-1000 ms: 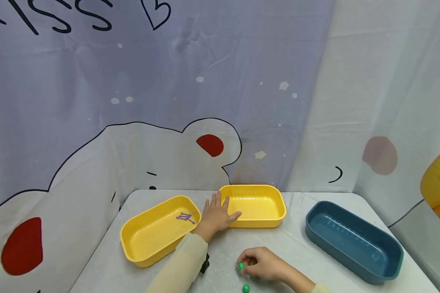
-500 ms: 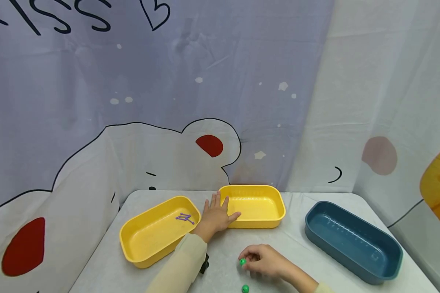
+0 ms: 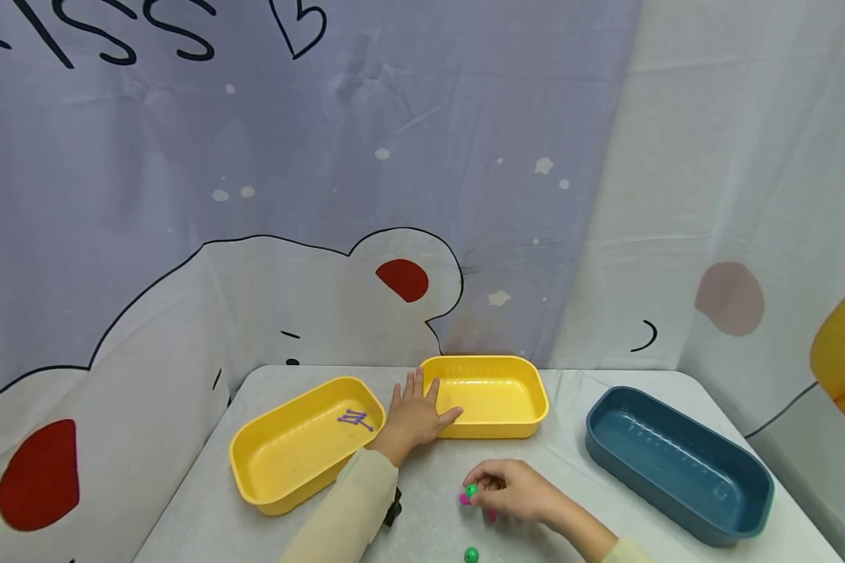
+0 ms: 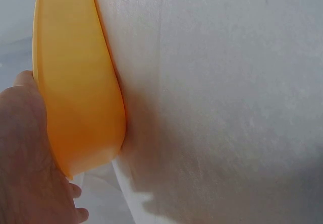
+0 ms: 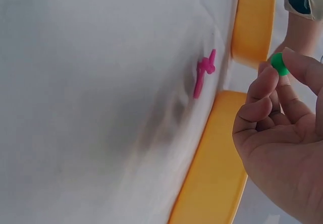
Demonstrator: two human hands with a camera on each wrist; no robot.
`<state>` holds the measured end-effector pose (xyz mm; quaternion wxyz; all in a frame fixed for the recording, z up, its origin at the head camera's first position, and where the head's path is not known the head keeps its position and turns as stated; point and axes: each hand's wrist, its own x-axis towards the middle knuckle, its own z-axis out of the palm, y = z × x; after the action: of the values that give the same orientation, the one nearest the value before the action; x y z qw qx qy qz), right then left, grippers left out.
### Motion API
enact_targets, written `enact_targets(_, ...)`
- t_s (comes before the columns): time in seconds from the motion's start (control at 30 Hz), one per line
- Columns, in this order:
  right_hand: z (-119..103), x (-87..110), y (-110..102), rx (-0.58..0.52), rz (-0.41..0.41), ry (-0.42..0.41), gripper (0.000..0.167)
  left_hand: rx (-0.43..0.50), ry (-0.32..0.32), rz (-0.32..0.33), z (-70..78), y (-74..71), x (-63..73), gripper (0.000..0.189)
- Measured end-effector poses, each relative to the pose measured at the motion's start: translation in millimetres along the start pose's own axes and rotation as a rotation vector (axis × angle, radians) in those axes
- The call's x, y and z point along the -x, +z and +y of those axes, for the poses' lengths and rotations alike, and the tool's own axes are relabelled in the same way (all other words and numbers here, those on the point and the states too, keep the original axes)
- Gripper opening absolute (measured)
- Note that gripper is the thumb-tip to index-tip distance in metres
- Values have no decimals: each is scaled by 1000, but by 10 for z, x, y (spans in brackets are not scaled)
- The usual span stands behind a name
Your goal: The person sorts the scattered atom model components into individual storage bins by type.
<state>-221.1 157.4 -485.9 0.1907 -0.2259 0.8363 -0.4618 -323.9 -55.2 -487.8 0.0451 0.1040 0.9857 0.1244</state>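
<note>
My left hand (image 3: 414,416) rests on the left end of the far yellow tray (image 3: 489,430), its fingers straight and spread. In the left wrist view that hand (image 4: 25,148) lies along the tray's rim (image 4: 75,82). Between thumb and fingertips, my right hand (image 3: 510,491) pinches a small green bead (image 5: 279,64) above the white table. Below it lies a pink piece (image 5: 204,72) with thin arms, partly covered by the hand in the head view. A second green bead (image 3: 471,554) sits on the table nearer the front edge of the view.
At the left, an angled yellow tray (image 3: 282,453) holds several purple stick-like pieces (image 3: 355,419). A dark blue tray (image 3: 676,469) stands at the right. Printed cloth (image 3: 324,156) hangs behind the table (image 3: 422,500).
My right hand has moved slightly up and away with the green bead, so the pink piece beneath has come into sight. The left hand has stayed still on the tray.
</note>
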Motion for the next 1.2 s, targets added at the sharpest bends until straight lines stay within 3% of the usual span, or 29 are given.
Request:
enact_targets(0.23, -19, -4, -76, -1, 39, -20, 15, 1, -1, 7, -5, 5, -1, 90)
enact_targets(1.2, -70, -129, -511, -78, 163, 89, 35, -15, -33, -28, 9, 27, -31, 92)
